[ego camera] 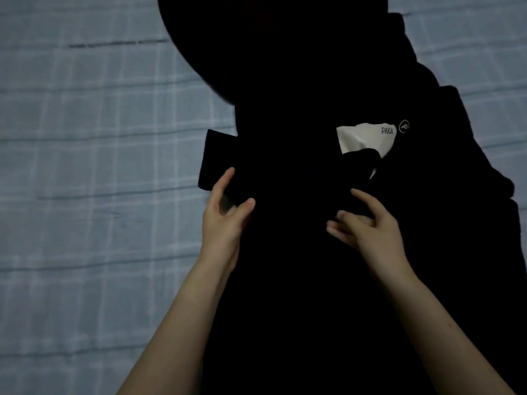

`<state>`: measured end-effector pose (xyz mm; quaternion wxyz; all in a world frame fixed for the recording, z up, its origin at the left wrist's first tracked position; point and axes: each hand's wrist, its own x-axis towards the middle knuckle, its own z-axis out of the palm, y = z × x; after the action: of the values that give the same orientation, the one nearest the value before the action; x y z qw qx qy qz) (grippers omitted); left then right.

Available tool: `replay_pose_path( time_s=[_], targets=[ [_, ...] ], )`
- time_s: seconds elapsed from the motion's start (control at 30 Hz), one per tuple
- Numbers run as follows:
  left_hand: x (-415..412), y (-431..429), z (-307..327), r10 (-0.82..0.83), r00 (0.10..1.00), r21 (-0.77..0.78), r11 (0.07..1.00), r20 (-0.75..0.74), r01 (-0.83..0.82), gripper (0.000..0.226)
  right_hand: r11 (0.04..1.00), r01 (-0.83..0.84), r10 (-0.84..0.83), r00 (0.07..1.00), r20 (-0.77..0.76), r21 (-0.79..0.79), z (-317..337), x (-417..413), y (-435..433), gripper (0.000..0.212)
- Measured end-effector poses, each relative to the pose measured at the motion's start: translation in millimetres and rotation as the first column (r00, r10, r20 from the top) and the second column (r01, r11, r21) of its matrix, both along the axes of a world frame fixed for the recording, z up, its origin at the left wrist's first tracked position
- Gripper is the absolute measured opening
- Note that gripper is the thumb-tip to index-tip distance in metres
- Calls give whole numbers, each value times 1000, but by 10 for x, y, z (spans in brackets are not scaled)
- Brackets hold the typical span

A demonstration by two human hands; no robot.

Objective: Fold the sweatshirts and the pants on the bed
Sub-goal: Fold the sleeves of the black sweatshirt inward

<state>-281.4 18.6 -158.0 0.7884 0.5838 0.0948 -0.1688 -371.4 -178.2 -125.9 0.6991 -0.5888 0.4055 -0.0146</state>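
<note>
While left hand [225,212] and right hand [368,226] rest spread on the sweatshirt [299,95], sleeve folding appears underway; next, grip the cuff [218,158].

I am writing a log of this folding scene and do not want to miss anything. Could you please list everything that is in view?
black cloth garment, probably a sweatshirt: one, black, spread over the middle and right of the bed
black sleeve cuff: one, black, sticking out at the garment's left edge
white label printed "PAKA": one, white, crumpled, on the garment right of centre
round "P" logo: one, white outline, just right of the label
pale blue checked bed sheet: one, pale blue with lighter lines, under the garment
left hand: one, at the cuff's lower corner; grip unclear
right hand: one, over the garment below the label; grip unclear
</note>
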Motion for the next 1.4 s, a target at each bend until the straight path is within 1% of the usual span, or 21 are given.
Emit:
replay_pose_path(
  time_s=[0.03, 0.07, 0.1, 0.13, 0.17, 0.2, 0.23, 0.3, 0.33, 0.47, 0.53, 0.63, 0.73, 0.83, 0.97, 1.1, 1.2, 1.27, 1.33, 1.37, 1.4],
  targets=[
    [-6, 3, 16, 2, 1000, 8, 1000, 4, -2, 60, 991, -42, 37, 999, -35, -124, 33, -28, -40, 37],
    [-12, 13, 41, -2, 1000, 18, 1000, 12, 2, 60, 948, -108, 88, 993, -81, -300, 64, -50, -72, 35],
    [-21, 22, 70, -15, 1000, 29, 999, 24, 14, 60, 868, -176, 140, 984, -110, -465, 98, -53, -85, 33],
    [-34, 23, 105, -33, 999, 39, 999, 41, 32, 61, 792, -206, 183, 978, -99, -575, 147, -19, -73, 30],
    [-47, 9, 141, -54, 996, 50, 997, 65, 51, 62, 760, -201, 218, 975, -49, -619, 197, 49, -48, 28],
    [-66, -20, 176, -71, 993, 66, 996, 92, 65, 63, 757, -195, 257, 966, 9, -623, 237, 150, -10, 26],
    [-83, -55, 206, -87, 989, 89, 993, 117, 77, 64, 782, -200, 295, 953, 68, -590, 277, 284, 38, 24],
    [-123, -136, 242, -133, 979, 127, 985, 153, 114, 66, 855, -256, 359, 920, 158, -452, 327, 581, 128, 23],
    [-139, -167, 244, -163, 974, 132, 981, 156, 143, 66, 859, -298, 397, 901, 175, -417, 340, 721, 158, 25],
    [-152, -200, 214, -283, 948, 126, 956, 143, 266, 70, 739, -460, 561, 825, 71, -492, 245, 1161, 94, 43],
    [-131, -193, 196, -330, 929, 157, 939, 168, 305, 73, 693, -548, 634, 772, 34, -469, 179, 1289, -18, 45],
    [-105, -150, 158, -354, 918, 127, 934, 180, 335, 79, 662, -656, 723, 686, 79, -361, 96, 1334, -190, 44],
    [-118, -86, 107, -322, 931, 104, 946, 175, 307, 87, 671, -661, 732, 662, 161, -337, 48, 1264, -322, 36],
    [-129, -79, 87, -325, 929, 119, 944, 176, 307, 90, 714, -618, 693, 692, 203, -329, 78, 1186, -380, 29],
    [-104, -195, 189, -396, 902, 82, 918, 171, 388, 91, 758, -556, 641, 734, 225, -342, 238, 1015, -527, 25],
    [-159, -543, 361, -493, 854, 20, 868, 167, 497, 92, 807, -480, 571, 783, 247, -343, 448, 711, -898, 26],
    [-331, -951, 434, -589, 791, -19, 800, 169, 600, 92, 875, -376, 458, 847, 270, -304, 504, 346, -1285, 26],
    [-500, -1273, 453, -649, 744, 25, 756, 158, 654, 92, 911, -288, 362, 901, 238, -297, 507, 30, -1566, 23],
    [-673, -1554, 459, -709, 694, 89, 705, 124, 704, 91, 921, -223, 286, 944, 165, -319, 437, -297, -1810, 25],
    [-727, -1655, 454, -745, 655, 152, 667, 124, 730, 90, 924, -212, 265, 954, 136, -317, 368, -437, -1906, 25],
    [-758, -1719, 444, -795, 591, 251, 605, 140, 755, 89, 927, -217, 259, 961, 102, -307, 295, -553, -1990, 26]
  ],
)
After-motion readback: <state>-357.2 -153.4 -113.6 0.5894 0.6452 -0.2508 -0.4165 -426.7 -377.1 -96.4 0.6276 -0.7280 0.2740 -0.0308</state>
